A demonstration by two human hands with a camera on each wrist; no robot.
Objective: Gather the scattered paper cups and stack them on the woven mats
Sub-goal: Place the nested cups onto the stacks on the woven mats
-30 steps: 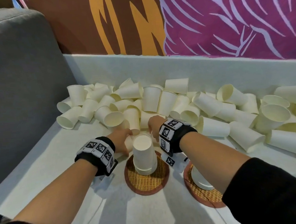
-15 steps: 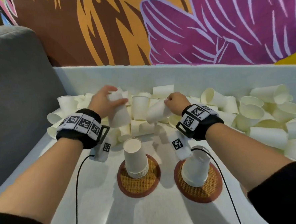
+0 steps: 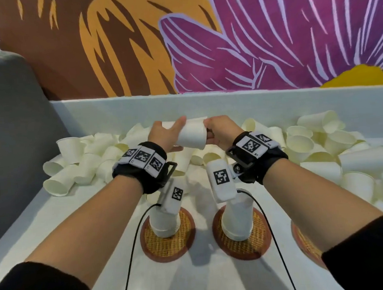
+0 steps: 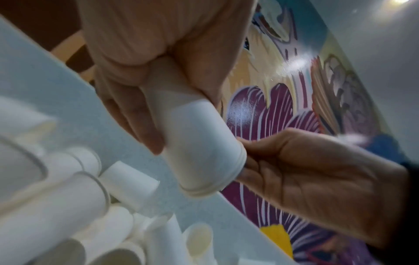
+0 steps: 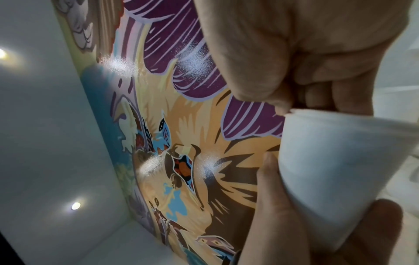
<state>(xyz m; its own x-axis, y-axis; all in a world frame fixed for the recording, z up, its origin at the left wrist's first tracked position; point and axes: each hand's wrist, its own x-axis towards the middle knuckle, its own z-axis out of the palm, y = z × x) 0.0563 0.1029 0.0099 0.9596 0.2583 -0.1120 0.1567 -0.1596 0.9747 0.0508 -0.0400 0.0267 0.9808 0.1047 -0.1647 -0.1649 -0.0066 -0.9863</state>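
Nesting cups in mid-air, most of the job left.

Across the counter (image 3: 56, 222) from 9 to 3 o'clock, a big scatter of loose paper cups (image 3: 309, 142) still ungathered; at 6 o'clock, two woven mats (image 3: 168, 247) each carrying a short stack (image 3: 165, 222), third mat (image 3: 304, 243) at 4 o'clock half hidden. Above the pile at 12 o'clock, held cups (image 3: 191, 133) lying sideways: left hand (image 3: 163, 135) wrapped round the body, right hand (image 3: 221, 130) with fingers (image 4: 254, 143) pinching the rim end.
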